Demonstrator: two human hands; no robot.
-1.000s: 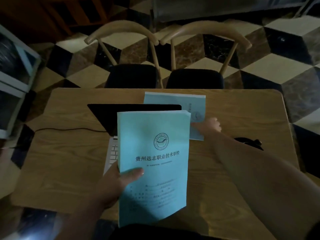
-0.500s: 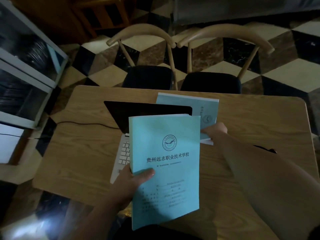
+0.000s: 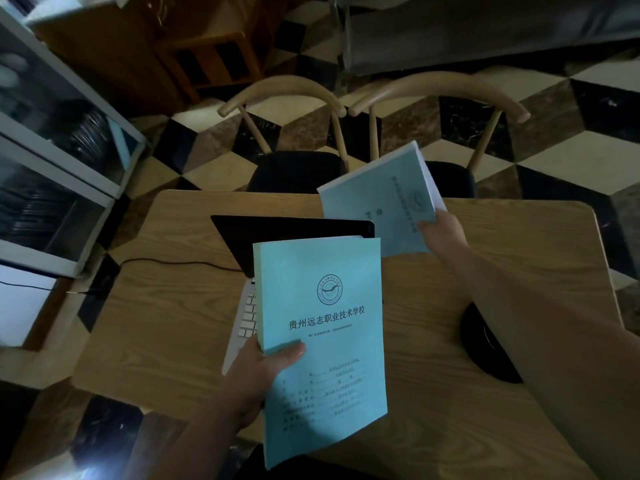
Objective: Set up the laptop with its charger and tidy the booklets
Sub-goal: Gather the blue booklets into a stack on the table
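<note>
A booklet (image 3: 322, 341) is pinched by the left hand (image 3: 258, 375); a second booklet (image 3: 384, 209), gripped by the right hand (image 3: 441, 230), is tilted and could slip onto the laptop (image 3: 294, 237).

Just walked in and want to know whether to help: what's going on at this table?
A person is gathering two blue booklets. The left hand holds one booklet upright over the open laptop, hiding most of its keyboard. The right hand grips the second booklet, raised and tilted above the far side of the table. A black cable runs from the laptop's left side off the table edge. Two chairs stand beyond the table.
</note>
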